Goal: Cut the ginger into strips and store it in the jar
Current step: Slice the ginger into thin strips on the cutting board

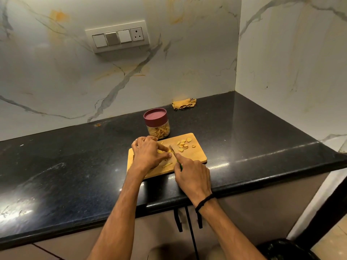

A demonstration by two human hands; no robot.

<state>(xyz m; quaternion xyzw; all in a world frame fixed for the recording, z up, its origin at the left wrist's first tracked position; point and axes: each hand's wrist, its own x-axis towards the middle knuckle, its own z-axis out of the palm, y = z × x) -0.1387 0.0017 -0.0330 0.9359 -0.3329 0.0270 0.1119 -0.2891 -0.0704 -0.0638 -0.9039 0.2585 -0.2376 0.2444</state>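
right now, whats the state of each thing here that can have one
jar: lid on, partly filled with strips
ginger slices: loose on the board, uncut
ginger piece: pinned under the left hand
knife: in the right hand, tip on the board
cloth: crumpled by the wall
socket: nothing plugged in

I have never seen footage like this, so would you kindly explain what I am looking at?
No machine here: a person works with bare hands, filmed by one camera worn on the head, looking down. On the black counter lies a wooden cutting board with ginger slices and a few cut strips. Behind it stands a lidded jar already holding strips; a yellow cloth lies near the wall. The left hand holds a ginger piece down; the right hand grips a knife, blade beside that piece.
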